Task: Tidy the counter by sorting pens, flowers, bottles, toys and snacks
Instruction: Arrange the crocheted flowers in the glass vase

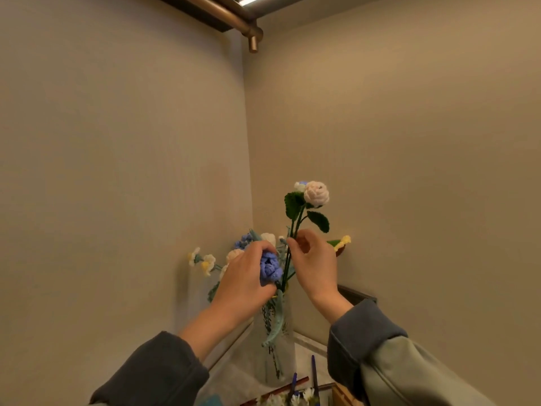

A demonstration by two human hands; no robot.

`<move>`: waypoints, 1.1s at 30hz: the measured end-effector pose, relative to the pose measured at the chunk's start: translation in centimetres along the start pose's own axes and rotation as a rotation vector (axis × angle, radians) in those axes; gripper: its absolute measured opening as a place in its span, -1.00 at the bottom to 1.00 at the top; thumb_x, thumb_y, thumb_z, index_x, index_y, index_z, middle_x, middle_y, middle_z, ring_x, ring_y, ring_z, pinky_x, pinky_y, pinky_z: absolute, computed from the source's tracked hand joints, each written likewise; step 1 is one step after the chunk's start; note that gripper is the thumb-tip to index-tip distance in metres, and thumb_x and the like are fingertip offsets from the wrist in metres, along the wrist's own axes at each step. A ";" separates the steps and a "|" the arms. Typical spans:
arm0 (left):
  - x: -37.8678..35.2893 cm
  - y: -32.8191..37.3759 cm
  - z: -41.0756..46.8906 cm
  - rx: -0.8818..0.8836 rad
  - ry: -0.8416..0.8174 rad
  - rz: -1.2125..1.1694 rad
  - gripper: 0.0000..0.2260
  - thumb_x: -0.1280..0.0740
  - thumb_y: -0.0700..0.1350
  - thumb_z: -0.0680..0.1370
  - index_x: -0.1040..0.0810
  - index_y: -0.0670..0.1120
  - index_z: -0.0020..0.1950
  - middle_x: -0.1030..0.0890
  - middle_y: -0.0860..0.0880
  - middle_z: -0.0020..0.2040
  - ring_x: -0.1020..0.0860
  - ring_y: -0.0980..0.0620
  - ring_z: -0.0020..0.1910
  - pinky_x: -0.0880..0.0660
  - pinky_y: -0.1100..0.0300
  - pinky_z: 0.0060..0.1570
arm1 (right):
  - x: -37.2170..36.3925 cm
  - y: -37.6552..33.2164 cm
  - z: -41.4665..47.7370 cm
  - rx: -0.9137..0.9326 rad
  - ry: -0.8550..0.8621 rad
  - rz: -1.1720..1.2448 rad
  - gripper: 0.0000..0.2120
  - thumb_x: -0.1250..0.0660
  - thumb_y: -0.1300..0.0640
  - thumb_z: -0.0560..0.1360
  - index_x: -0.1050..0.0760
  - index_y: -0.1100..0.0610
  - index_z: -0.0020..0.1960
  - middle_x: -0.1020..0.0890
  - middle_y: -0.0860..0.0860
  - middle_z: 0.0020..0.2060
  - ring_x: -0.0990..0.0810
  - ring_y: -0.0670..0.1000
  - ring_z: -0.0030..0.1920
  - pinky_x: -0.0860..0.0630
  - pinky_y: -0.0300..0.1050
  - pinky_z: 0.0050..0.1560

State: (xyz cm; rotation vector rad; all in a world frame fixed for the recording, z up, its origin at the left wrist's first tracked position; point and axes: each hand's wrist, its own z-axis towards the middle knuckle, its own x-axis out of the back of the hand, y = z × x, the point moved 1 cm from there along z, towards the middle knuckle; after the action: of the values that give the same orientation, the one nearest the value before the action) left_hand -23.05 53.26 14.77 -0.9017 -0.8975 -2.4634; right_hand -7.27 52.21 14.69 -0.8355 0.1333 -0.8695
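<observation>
A clear glass vase (277, 332) stands in the corner of the counter with several crocheted flowers in it. My right hand (314, 266) pinches the dark green stem of a white crocheted rose (316, 194), whose head rises above the bunch while its lower stem reaches the vase mouth. My left hand (244, 276) is closed around a blue crocheted flower (270, 267) at the vase rim. Small white and yellow daisies (202, 260) lean out to the left. Blue pens (313, 372) stick up at the bottom edge.
Two beige walls meet right behind the vase. A dark frame (355, 294) leans on the right wall. A glass-edged box with white flowers (292, 399) sits at the bottom. A metal rail (234, 17) runs overhead.
</observation>
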 end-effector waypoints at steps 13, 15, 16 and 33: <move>0.4 -0.1 -1.2 -0.108 0.006 0.049 -0.50 -0.40 -0.05 0.42 -0.38 0.14 0.34 -0.44 0.16 0.26 -0.40 0.13 0.25 -0.37 0.18 0.21 | -2.2 5.2 -6.3 -0.263 -0.263 -0.386 -0.78 -0.23 -0.16 0.56 -0.58 -0.08 0.02 -0.68 -0.09 -0.06 -0.62 -0.04 -0.05 -0.52 -0.16 -0.20; 0.2 0.3 -1.8 -0.132 0.010 0.031 -0.47 -0.39 -0.05 0.43 -0.35 0.15 0.38 -0.42 0.16 0.29 -0.37 0.13 0.30 -0.33 0.20 0.27 | -1.7 5.1 -6.8 -0.283 -0.277 -0.348 -0.77 -0.24 -0.16 0.55 -0.59 -0.10 0.07 -0.68 -0.13 -0.02 -0.62 -0.08 -0.02 -0.51 -0.17 -0.20; 0.2 0.6 -2.1 -0.147 0.035 0.020 -0.47 -0.38 -0.05 0.44 -0.34 0.15 0.38 -0.41 0.17 0.30 -0.36 0.14 0.32 -0.32 0.18 0.31 | -1.5 5.1 -7.1 -0.293 -0.298 -0.311 -0.76 -0.24 -0.15 0.55 -0.61 -0.10 0.09 -0.67 -0.15 0.00 -0.62 -0.10 -0.01 -0.52 -0.17 -0.18; -7.6 13.5 -10.3 -0.395 0.047 -0.435 -0.72 -0.27 -0.19 0.52 -0.49 -0.06 0.24 -0.44 0.04 0.22 -0.48 0.16 0.15 -0.48 0.31 0.08 | 18.6 1.8 -13.7 -0.537 -0.307 -0.097 -0.84 -0.31 0.20 0.55 -0.60 0.10 0.10 -0.68 0.04 -0.11 -0.68 0.02 -0.16 -0.63 -0.05 -0.23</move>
State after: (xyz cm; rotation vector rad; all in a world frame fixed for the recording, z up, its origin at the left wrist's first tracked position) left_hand -14.98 37.35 9.40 -0.8302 -0.6524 -3.1002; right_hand 0.28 31.38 8.14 -1.4779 0.0560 -0.7946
